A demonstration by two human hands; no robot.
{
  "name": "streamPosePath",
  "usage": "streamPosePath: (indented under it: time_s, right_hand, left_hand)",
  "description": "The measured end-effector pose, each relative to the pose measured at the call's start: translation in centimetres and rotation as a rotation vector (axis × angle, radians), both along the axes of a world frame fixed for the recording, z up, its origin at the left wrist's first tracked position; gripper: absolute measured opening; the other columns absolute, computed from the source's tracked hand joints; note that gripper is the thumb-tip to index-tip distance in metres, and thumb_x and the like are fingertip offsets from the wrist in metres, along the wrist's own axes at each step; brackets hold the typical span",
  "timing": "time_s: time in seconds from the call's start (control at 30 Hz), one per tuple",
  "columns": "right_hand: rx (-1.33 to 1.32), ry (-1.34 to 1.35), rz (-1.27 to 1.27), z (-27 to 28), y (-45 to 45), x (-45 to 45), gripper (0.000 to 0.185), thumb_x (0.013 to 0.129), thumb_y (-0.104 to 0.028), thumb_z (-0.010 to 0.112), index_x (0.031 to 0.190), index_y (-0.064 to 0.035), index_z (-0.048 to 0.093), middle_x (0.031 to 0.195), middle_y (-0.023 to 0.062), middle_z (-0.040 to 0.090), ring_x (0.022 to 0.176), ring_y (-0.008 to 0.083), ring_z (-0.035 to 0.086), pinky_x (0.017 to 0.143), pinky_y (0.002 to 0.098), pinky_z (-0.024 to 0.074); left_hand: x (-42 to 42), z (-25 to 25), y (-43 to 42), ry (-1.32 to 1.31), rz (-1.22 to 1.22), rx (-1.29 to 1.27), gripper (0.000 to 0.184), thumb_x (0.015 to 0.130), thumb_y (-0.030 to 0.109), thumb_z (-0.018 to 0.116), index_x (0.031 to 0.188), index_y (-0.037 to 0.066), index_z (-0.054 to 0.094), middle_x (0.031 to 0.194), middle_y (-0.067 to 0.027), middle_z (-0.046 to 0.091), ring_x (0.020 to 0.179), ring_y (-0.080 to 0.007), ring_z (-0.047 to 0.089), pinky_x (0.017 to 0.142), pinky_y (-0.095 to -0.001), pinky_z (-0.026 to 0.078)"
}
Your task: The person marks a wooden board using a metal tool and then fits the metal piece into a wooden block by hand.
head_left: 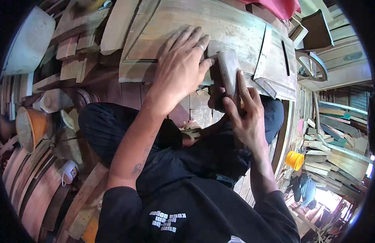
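Observation:
My left hand point(181, 67), a ring on one finger, lies flat on a pale wooden board point(232, 24), its thumb stretched toward the right. My right hand point(248, 115) grips a greyish, flat rectangular block point(229, 71), the index finger laid along its side. The block stands tilted at the board's near edge, close to my left thumb. What its lower end touches is hidden. A thin pale strip point(262, 52) lies across the board to the right, with a short angled piece point(265, 87) at its near end.
Wood pieces point(80, 52) are stacked at the left, near an orange bucket point(31, 125) and a small white tub point(69, 172). My crossed legs point(118, 125) are under the board's edge. At right are a yellow bucket point(294, 160), piled planks point(329, 158) and another person point(305, 190).

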State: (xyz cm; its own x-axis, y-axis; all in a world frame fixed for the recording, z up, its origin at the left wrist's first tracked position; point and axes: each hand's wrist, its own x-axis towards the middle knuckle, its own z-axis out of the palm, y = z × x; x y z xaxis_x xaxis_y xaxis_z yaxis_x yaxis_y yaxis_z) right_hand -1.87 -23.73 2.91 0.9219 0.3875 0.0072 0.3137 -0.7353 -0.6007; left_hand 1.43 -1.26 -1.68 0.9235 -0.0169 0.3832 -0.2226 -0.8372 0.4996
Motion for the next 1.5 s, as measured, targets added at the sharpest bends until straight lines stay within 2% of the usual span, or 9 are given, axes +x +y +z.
streamPosePath:
  time_s: [0.2,0.3,0.67,0.8,0.93,1.0,1.2,1.37,1.5]
  right_hand:
    - [-0.012,0.081,-0.018,0.7,-0.1,-0.9,0.07,0.1,-0.023,0.07,0.161,-0.0029,0.041,0.095,0.0208,0.06,0.083,0.0323,0.063,0.076,0.0421,0.0531]
    - [0.04,-0.045,0.015,0.1,0.5,0.5,0.07,0.099,-0.023,0.071,0.159,-0.0026,0.042,0.087,0.0219,0.057,0.072,0.0347,0.059,0.071,0.0434,0.0509]
    - [0.023,0.053,-0.023,0.9,1.5,-0.1,0.075,0.099,-0.026,0.071,0.161,-0.0017,0.037,0.093,0.025,0.062,0.075,0.0373,0.062,0.071,0.0448,0.0524]
    - [0.079,-0.042,0.013,-0.3,0.8,-1.2,0.073,0.099,-0.021,0.071,0.16,0.0005,0.039,0.088,0.0224,0.058,0.072,0.0346,0.06,0.068,0.0434,0.0512]
    - [0.042,0.068,-0.043,0.7,0.5,-2.0,0.073,0.098,-0.021,0.072,0.16,0.0011,0.039,0.086,0.0219,0.058,0.07,0.0348,0.06,0.068,0.0433,0.0518]
    - [0.091,-0.059,0.011,-0.4,1.1,-0.1,0.072,0.099,-0.023,0.071,0.159,0.0013,0.04,0.089,0.0248,0.06,0.073,0.0378,0.062,0.071,0.0445,0.0525]
    - [0.092,-0.034,0.012,-0.3,0.6,-2.3,0.074,0.099,-0.02,0.07,0.161,0.0026,0.036,0.086,0.0211,0.057,0.07,0.0337,0.058,0.069,0.043,0.0526]
    - [0.103,0.018,-0.054,-0.3,2.0,0.2,0.073,0.099,-0.025,0.071,0.161,-0.0037,0.039,0.095,0.0277,0.063,0.076,0.041,0.065,0.069,0.0458,0.0531]
    - [0.075,-0.031,-0.023,-0.7,1.1,-1.6,0.074,0.098,-0.022,0.072,0.161,-0.0013,0.038,0.093,0.026,0.061,0.076,0.0401,0.064,0.071,0.0455,0.0537]
  left_hand:
    - [0.1,0.5,0.2,0.046,0.006,0.02,0.056,0.098,0.028,0.069,0.147,0.003,0.059,0.161,-0.0148,0.049,0.153,-0.0346,0.038,0.126,-0.0471,0.028]
    - [0.2,0.7,0.1,0.062,-0.022,0.022,0.056,0.098,0.029,0.068,0.147,0.003,0.06,0.161,-0.0127,0.049,0.153,-0.0333,0.038,0.127,-0.0466,0.027]
    - [0.1,0.6,0.0,0.05,-0.031,0.035,0.054,0.097,0.027,0.07,0.145,0.003,0.061,0.159,-0.0106,0.051,0.152,-0.0326,0.039,0.127,-0.048,0.028]
    - [0.2,0.5,0.2,0.022,-0.001,0.048,0.053,0.096,0.025,0.07,0.144,0.003,0.062,0.158,-0.0116,0.051,0.152,-0.0338,0.04,0.127,-0.0477,0.028]
    - [0.0,0.4,0.1,0.04,-0.03,0.041,0.054,0.097,0.026,0.07,0.145,0.003,0.061,0.158,-0.0118,0.051,0.152,-0.0337,0.039,0.127,-0.0476,0.027]
    - [0.2,0.4,0.1,0.029,-0.02,0.024,0.054,0.097,0.028,0.069,0.144,0.003,0.061,0.158,-0.0117,0.051,0.152,-0.0336,0.039,0.127,-0.0474,0.027]
    - [0.3,0.4,0.2,0.042,-0.006,0.028,0.055,0.097,0.027,0.07,0.145,0.003,0.061,0.157,-0.0127,0.052,0.152,-0.0345,0.04,0.127,-0.0482,0.028]
    - [0.1,0.1,0.0,0.029,-0.025,0.022,0.053,0.096,0.026,0.07,0.144,0.004,0.062,0.157,-0.012,0.052,0.151,-0.0342,0.04,0.127,-0.0483,0.028]
    - [0.2,0.4,0.1,0.033,-0.007,0.03,0.052,0.096,0.024,0.07,0.143,0.004,0.063,0.158,-0.0114,0.052,0.152,-0.034,0.039,0.125,-0.0482,0.03]
